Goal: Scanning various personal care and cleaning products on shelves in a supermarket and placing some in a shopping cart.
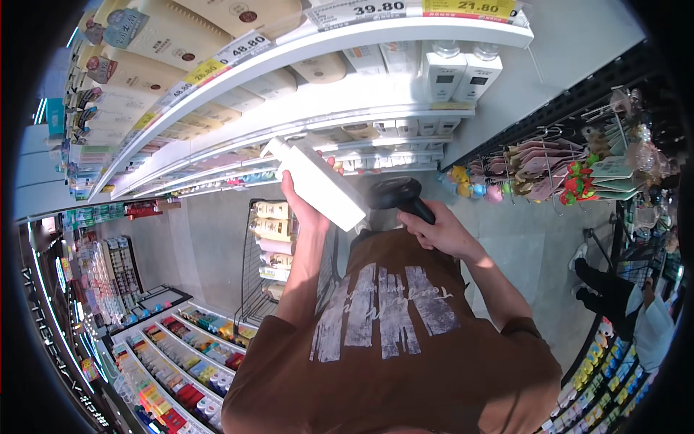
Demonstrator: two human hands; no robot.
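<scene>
Brown shirt (390, 390) noted nearest camera. Pale bottles (273, 230) are already loaded in the wire cart (254, 311). By the left hand (303, 206), the white bottle (322, 184) is gripped, tilted before the shelves (361, 105), not yet set down. Black scanner (396, 192) is gripped by the right hand (439, 230); scan completion cannot be told.

Price tags (361, 14) along upper shelf's (405, 34) front edge, wht boxes (475, 78) nr R end of shelf below (434, 112), red toys (576, 182) on blk rack (575, 92), person (614, 291) in blk pants.
</scene>
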